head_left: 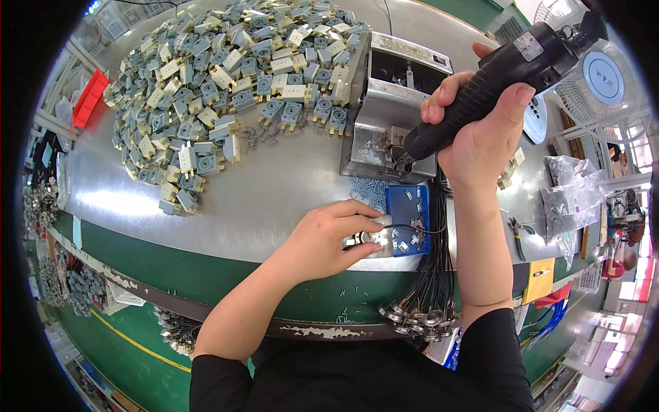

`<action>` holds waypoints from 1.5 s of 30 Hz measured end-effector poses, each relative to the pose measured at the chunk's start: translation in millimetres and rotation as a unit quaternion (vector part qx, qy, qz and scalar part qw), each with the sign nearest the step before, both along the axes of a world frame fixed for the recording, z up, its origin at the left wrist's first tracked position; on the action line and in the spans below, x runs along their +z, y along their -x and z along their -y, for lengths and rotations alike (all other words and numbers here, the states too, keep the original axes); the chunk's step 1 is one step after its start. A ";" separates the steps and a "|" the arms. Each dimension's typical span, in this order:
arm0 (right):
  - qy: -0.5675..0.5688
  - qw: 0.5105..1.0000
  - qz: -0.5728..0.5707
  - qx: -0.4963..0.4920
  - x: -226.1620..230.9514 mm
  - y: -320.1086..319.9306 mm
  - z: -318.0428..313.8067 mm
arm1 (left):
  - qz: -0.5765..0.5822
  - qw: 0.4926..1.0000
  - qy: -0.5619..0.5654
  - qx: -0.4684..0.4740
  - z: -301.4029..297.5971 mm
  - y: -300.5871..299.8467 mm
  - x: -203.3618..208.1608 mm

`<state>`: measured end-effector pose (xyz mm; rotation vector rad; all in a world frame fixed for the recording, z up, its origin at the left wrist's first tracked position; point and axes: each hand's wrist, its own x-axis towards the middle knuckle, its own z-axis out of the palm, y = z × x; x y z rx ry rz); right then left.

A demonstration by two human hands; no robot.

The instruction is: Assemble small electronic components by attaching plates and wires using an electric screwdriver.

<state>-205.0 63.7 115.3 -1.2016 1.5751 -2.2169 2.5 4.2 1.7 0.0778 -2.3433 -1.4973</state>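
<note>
My right hand (473, 123) is wrapped round a black electric screwdriver (473, 86), raised over the right of the bench. The screwdriver's tip points down at a metal screw feeder (388, 113) and meets its front part; whether a screw sits on the bit I cannot make out. Low on the bench, my left hand (336, 237) has thumb and fingers closed round a small part (366, 237) with a round dark and metal piece, on a light metal block (386, 240). A black cable (410, 226) runs from there to the right. The fingers partly cover the part.
A large heap of grey and cream switch-like housings (226, 75) covers the far left, with loose springs (271, 132) beside it. Close by are a blue tray (410, 250) of small parts, scattered screws (367, 191), black cables with round metal ends (422, 319) and pliers (518, 237).
</note>
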 end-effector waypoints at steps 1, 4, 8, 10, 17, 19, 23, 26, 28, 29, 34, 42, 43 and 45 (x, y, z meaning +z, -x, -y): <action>-0.003 1.000 -0.002 -0.001 0.6 -0.1 -0.2 | -0.002 1.000 0.002 0.000 0.0 0.5 -0.2; -0.011 1.000 -0.006 -0.006 2.1 -0.9 0.5 | 0.000 1.000 0.002 -0.001 0.2 0.7 0.7; -0.022 0.999 -0.016 -0.016 4.2 -2.0 1.8 | -0.004 1.000 -0.003 0.001 -0.1 0.3 -0.4; -0.022 1.000 -0.015 -0.015 3.7 -2.2 1.7 | -0.004 1.000 -0.003 0.000 -0.1 0.2 0.1; -0.033 0.999 -0.015 -0.005 1.7 -2.6 2.1 | -0.004 1.000 0.007 0.001 0.0 0.3 -0.6; -0.037 0.999 -0.020 -0.002 0.1 -4.1 1.0 | 0.001 1.000 0.004 0.000 -0.4 -0.2 -0.5; -0.042 0.999 -0.010 0.007 1.5 -8.4 -1.8 | -0.004 1.000 0.009 -0.002 -0.2 0.3 -0.5; -0.045 0.999 -0.017 0.007 3.3 -9.3 -3.8 | -0.001 1.000 0.009 0.001 -0.3 -0.4 -1.1; -0.035 0.999 -0.016 0.008 4.9 -7.2 -5.7 | 0.004 1.000 0.008 0.002 -0.2 -0.6 0.2; -0.025 1.000 -0.016 0.008 5.6 -6.5 -6.5 | 0.003 1.000 0.008 0.002 -0.4 -0.2 0.5; -0.002 1.000 -0.028 -0.007 2.3 -5.2 -1.8 | 0.009 1.000 0.002 0.002 0.1 0.2 1.6; -0.006 1.000 -0.030 0.006 -1.3 -5.5 1.1 | 0.001 1.000 0.007 0.000 1.3 -0.1 -0.4; -0.005 0.999 -0.030 0.010 -2.3 -5.4 0.8 | 0.002 1.000 0.005 -0.002 1.1 0.1 -0.1; -0.004 0.999 -0.030 0.015 -2.2 -6.2 -0.8 | 0.000 1.000 0.005 -0.003 0.1 0.1 0.0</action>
